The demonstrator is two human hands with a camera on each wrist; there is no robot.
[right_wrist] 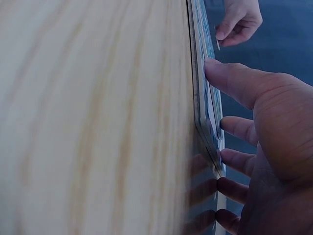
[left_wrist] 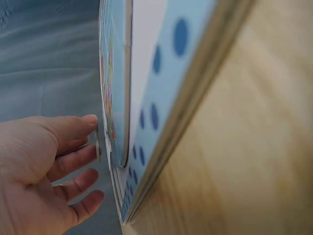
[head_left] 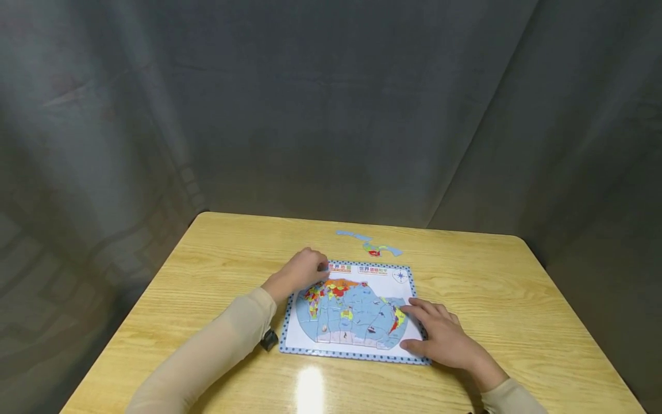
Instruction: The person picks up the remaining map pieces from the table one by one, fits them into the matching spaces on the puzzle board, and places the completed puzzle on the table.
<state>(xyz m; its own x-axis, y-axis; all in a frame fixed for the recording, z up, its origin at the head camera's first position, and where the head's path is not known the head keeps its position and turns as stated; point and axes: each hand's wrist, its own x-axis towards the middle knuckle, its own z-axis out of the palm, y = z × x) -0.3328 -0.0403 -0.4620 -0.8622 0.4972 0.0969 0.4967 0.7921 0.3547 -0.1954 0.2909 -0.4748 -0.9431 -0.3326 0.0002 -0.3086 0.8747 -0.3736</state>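
We've got the world-map puzzle board (head_left: 292, 338) on the table (head_left: 233, 259) btwn our hands; L hand (head_left: 304, 269) arches over its top-left corner, pinching a thin pc (left_wrist: 98, 139); R hand (head_left: 443, 338) lies spread wide, thumb & fingers at its R side.

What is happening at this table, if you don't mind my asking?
Someone is handling a world-map puzzle. Their left hand pinches a thin piece above the upper left of the puzzle board, while the right hand touches its right side. Many map pieces lie joined on the board, with white showing above them. More loose pieces lie on the table beyond its far edge.
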